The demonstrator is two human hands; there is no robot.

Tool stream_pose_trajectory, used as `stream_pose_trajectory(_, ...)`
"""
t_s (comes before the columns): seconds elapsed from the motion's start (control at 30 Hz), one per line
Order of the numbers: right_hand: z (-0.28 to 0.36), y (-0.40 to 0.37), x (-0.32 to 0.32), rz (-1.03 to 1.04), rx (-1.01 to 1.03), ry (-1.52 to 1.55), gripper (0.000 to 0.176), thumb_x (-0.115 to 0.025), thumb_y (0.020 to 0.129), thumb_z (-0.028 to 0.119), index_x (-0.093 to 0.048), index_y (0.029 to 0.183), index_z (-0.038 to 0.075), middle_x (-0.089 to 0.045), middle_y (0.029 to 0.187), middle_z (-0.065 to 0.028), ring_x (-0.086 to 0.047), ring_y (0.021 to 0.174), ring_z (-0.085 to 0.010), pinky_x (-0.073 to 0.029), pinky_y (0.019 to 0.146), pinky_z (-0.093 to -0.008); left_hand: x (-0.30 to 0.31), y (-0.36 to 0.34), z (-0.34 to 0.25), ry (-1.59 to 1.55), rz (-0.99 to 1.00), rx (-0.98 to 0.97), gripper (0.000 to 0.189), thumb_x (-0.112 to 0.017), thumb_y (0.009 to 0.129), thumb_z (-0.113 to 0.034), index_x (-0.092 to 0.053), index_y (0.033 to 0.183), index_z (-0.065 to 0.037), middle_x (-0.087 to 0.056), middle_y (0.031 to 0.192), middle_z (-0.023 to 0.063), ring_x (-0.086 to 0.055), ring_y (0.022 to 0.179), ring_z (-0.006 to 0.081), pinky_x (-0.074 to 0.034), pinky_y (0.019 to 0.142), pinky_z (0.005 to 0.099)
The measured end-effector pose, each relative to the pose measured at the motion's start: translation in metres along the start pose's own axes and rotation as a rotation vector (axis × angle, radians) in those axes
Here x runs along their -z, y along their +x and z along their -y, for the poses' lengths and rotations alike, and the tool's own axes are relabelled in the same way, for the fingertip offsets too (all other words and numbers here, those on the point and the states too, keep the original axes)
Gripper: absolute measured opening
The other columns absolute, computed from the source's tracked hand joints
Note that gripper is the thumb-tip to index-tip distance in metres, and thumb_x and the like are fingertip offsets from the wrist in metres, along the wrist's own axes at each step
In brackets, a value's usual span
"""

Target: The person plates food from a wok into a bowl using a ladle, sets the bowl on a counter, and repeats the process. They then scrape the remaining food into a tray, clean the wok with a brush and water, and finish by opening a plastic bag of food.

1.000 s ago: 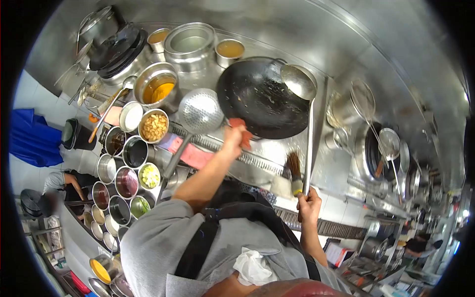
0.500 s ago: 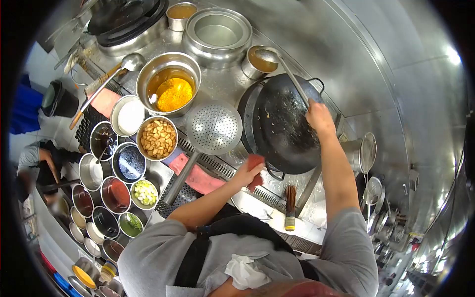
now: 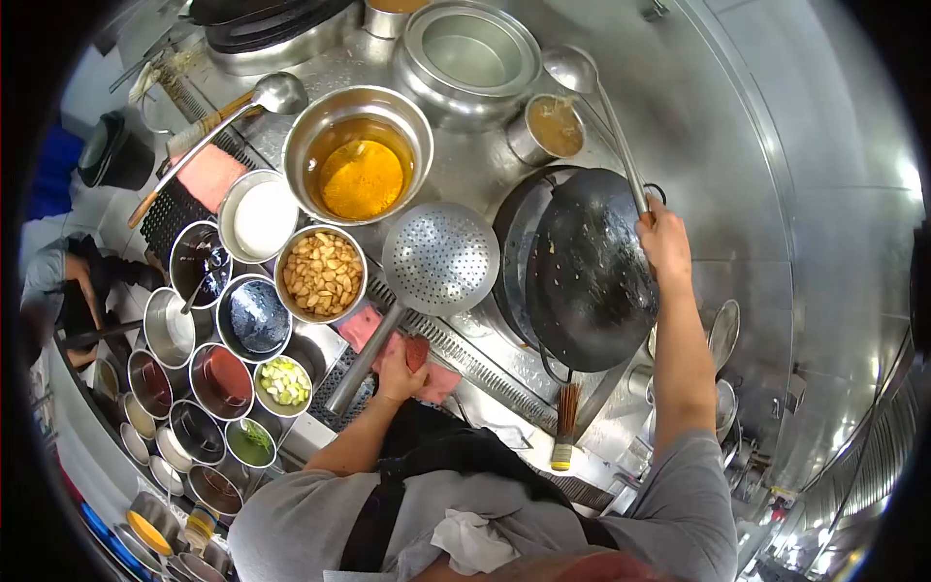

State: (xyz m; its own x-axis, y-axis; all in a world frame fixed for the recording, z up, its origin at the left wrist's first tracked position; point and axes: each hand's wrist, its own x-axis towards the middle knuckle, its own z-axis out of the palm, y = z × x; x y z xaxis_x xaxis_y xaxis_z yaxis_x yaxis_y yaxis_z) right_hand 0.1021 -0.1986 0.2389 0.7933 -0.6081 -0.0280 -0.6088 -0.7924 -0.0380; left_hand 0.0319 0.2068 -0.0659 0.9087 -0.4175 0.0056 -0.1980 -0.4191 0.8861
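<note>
My right hand [image 3: 665, 242] is closed round the handle of a metal ladle [image 3: 570, 70], whose bowl hangs above and behind a pot of cloudy liquid [image 3: 555, 127]. Below and left of that hand rests a dark wok [image 3: 592, 281] with small food bits on its surface. My left hand [image 3: 401, 372] grips a folded red cloth [image 3: 417, 353] beside the handle of a perforated strainer [image 3: 441, 258]. Under and around this hand lies a pink cloth [image 3: 441, 382]. Next to the strainer stands a bowl of light-brown chunks [image 3: 321, 274].
A large bowl of yellow oil [image 3: 358, 179] and a lidless steel pot [image 3: 470, 48] stand at the back. Several seasoning bowls fill the left, with chopped scallion [image 3: 283, 381] nearest. A bamboo brush [image 3: 566, 427] lies in front. A co-worker [image 3: 82, 291] is at far left.
My left hand has moved left from the wok's edge to the strainer handle, still with the red cloth. My right hand has raised the ladle away from the pot of liquid. The view has shifted.
</note>
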Motion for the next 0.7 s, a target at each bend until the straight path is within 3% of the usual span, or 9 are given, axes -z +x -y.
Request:
stream_pose_trajectory(0.07, 0.009, 0.026, -0.024, -0.019, 0.021, 0.301, 0.04, -0.058, 0.075, 0.011, -0.058, 0.114, 0.001, -0.065, 0.086, -0.0221, -0.063, 0.087, -0.0371, -0.047, 0.075, -0.0444, -0.003, -0.005, 0.003, -0.065, 0.107, 0.097, 0.054, -0.07, 0.071, -0.021, -0.049, 0.114, 0.003, -0.062, 0.092, 0.025, -0.062, 0.087, 0.0409, -0.049, 0.078, 0.0442)
stream_pose_trajectory(0.1, 0.036, 0.029, -0.024, -0.099, 0.093, 0.233, 0.034, -0.059, 0.075, 0.011, -0.061, 0.106, 0.0, -0.065, 0.08, -0.021, -0.065, 0.076, -0.0319, -0.049, 0.068, -0.0412, -0.004, -0.005, 0.003, -0.097, 0.115, 0.121, 0.052, -0.07, 0.071, -0.023, -0.05, 0.112, 0.002, -0.062, 0.092, 0.0246, -0.062, 0.087, 0.0413, -0.049, 0.078, 0.0451)
stream_pose_trajectory(0.13, 0.055, 0.039, -0.032, -0.09, 0.124, 0.239, 0.034, -0.059, 0.075, 0.011, -0.061, 0.106, 0.0, -0.065, 0.08, -0.021, -0.065, 0.076, -0.0319, -0.049, 0.068, -0.0412, -0.004, -0.006, 0.004, -0.094, 0.087, 0.137, 0.052, -0.07, 0.071, -0.023, -0.05, 0.112, 0.002, -0.062, 0.092, 0.0246, -0.062, 0.087, 0.0413, -0.049, 0.078, 0.0451)
stream_pose_trajectory(0.23, 0.101, 0.075, -0.064, 0.145, 0.01, 0.384, 0.026, -0.06, 0.073, 0.009, -0.061, 0.096, -0.003, -0.063, 0.073, -0.0193, -0.064, 0.061, -0.0259, -0.048, 0.056, -0.0382, -0.002, -0.005, -0.001, -0.09, 0.061, 0.082, 0.052, -0.069, 0.07, -0.024, -0.049, 0.112, 0.001, -0.062, 0.091, 0.0234, -0.061, 0.085, 0.0423, -0.049, 0.077, 0.0455)
stream_pose_trajectory(0.3, 0.114, 0.083, -0.084, 0.327, 0.014, 0.747, 0.016, -0.06, 0.074, 0.007, -0.06, 0.083, -0.005, -0.061, 0.068, -0.0158, -0.059, 0.051, -0.0207, -0.045, 0.046, -0.0328, -0.003, -0.006, 0.001, -0.066, 0.062, 0.095, 0.051, -0.069, 0.07, -0.024, -0.049, 0.11, 0.0, -0.062, 0.091, 0.0235, -0.061, 0.085, 0.0425, -0.049, 0.077, 0.0458)
stream_pose_trajectory(0.33, 0.114, 0.082, -0.091, 0.337, 0.022, 0.755, 0.016, -0.06, 0.074, 0.007, -0.06, 0.083, -0.005, -0.061, 0.068, -0.0158, -0.059, 0.051, -0.0207, -0.045, 0.046, -0.0328, -0.004, -0.007, 0.002, -0.047, 0.081, 0.086, 0.051, -0.069, 0.069, -0.024, -0.049, 0.109, 0.0, -0.062, 0.091, 0.0236, -0.061, 0.086, 0.0427, -0.049, 0.076, 0.046)
stream_pose_trajectory(0.43, 0.105, 0.08, -0.098, 0.402, -0.149, 1.475, 0.011, -0.06, 0.077, 0.007, -0.058, 0.08, -0.004, -0.061, 0.069, -0.0136, -0.056, 0.051, -0.021, -0.044, 0.044, -0.0296, -0.007, -0.008, 0.002, -0.037, 0.04, 0.06, 0.047, -0.069, 0.069, -0.023, -0.05, 0.106, -0.002, -0.062, 0.089, 0.0231, -0.061, 0.085, 0.0427, -0.049, 0.074, 0.0468)
stream_pose_trajectory(0.57, 0.083, 0.054, -0.079, 0.317, -0.263, 1.77, 0.014, -0.061, 0.078, 0.008, -0.056, 0.084, -0.003, -0.061, 0.071, -0.0146, -0.056, 0.053, -0.0208, -0.044, 0.043, -0.0271, -0.007, -0.006, -0.001, -0.014, 0.012, 0.018, 0.045, -0.067, 0.069, -0.024, -0.05, 0.106, -0.004, -0.063, 0.088, 0.0217, -0.061, 0.083, 0.0417, -0.049, 0.074, 0.0476)
stream_pose_trajectory(0.7, 0.029, 0.018, -0.052, 0.275, -0.214, 1.908, 0.016, -0.06, 0.079, 0.011, -0.055, 0.084, -0.003, -0.061, 0.073, -0.0152, -0.055, 0.053, -0.0203, -0.044, 0.044, -0.0268, -0.004, 0.0, -0.009, 0.022, 0.057, 0.016, 0.044, -0.066, 0.07, -0.024, -0.05, 0.106, -0.005, -0.062, 0.089, 0.0223, -0.061, 0.085, 0.0416, -0.049, 0.076, 0.0479)
